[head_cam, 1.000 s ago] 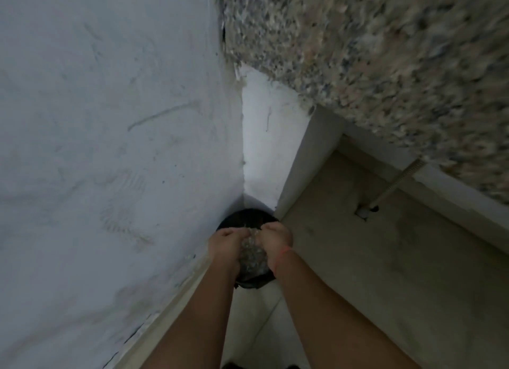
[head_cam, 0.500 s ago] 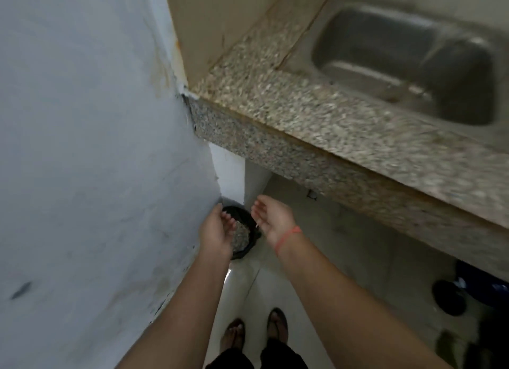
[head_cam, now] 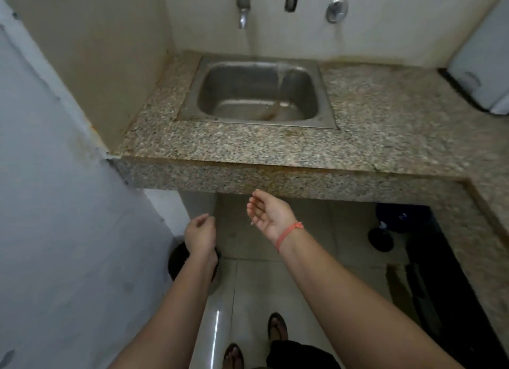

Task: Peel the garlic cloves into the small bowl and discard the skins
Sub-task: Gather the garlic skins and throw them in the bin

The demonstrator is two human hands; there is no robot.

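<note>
Left hand [head_cam: 200, 235] and right hand [head_cam: 268, 215] lifted off the half-hidden bin [head_cam: 176, 261], fingers [head_cam: 256, 200] loosely curled.

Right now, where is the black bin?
Head view, lower left: the black bin sits on the floor against the white wall, below the left end of the granite counter, partly hidden behind the wrist of the left hand.

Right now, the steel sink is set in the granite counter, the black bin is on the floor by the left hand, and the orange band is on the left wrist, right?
Not quite: the head view shows the orange band on the right wrist, behind the right hand. The steel sink is in the granite counter, and the black bin is by the left hand.
</note>
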